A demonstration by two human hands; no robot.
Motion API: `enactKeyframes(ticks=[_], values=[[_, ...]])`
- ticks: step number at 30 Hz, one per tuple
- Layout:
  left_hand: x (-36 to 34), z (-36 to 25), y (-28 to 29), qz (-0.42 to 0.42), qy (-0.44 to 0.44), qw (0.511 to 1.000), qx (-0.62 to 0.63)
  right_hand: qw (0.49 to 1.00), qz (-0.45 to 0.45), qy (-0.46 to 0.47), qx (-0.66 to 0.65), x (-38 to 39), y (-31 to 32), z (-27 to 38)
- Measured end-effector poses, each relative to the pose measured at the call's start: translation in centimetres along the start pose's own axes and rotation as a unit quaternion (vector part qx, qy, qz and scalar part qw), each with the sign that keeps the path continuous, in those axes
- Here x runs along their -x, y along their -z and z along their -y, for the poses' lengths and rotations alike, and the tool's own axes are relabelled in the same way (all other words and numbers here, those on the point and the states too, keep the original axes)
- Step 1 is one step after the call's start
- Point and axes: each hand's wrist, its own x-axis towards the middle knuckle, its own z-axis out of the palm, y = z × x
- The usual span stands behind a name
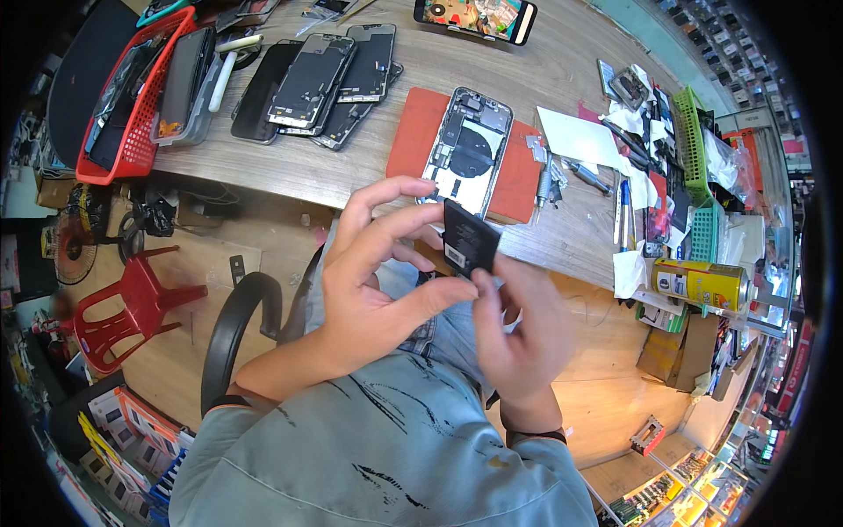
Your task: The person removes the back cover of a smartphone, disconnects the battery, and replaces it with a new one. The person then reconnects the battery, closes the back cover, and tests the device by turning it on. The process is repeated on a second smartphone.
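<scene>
A flat black phone battery with a small white label is held up in front of the table's near edge. My left hand has its fingertips at the battery's upper left edge and its thumb by the lower edge. My right hand, slightly blurred, pinches the lower right corner. Just beyond them an opened phone lies with its inside up, showing a black round pad and circuit parts. It rests on a red-brown mat.
Several phone screens are stacked at the left, beside a red basket. A phone playing a picture stands at the back. Right of the mat lie a screwdriver, white paper and a yellow can. A red chair stands left.
</scene>
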Motion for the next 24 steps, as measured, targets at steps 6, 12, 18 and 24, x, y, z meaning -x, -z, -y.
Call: enactKeyframes(ticks=[6, 12, 18, 24], values=[[0.1, 3.2, 1.0, -0.107, 0.119, 0.981, 0.107, 0.894, -0.093, -0.308, -0.312, -1.5, -0.1, -2.4], [-1.2, 3.7, 0.5, -0.063, 0.265, 0.954, 0.126, 0.871, -0.088, -0.336, -0.347, -2.7, -0.2, -3.1], [-1.9, 4.1, 0.7, -0.073, 0.290, 0.935, 0.190, 0.862, -0.085, -0.347, -0.361, -2.8, -0.4, -3.5], [-0.4, 2.9, 0.6, -0.038, 0.306, 0.929, 0.206, 0.858, -0.073, -0.358, -0.360, -3.1, -0.7, -3.5]])
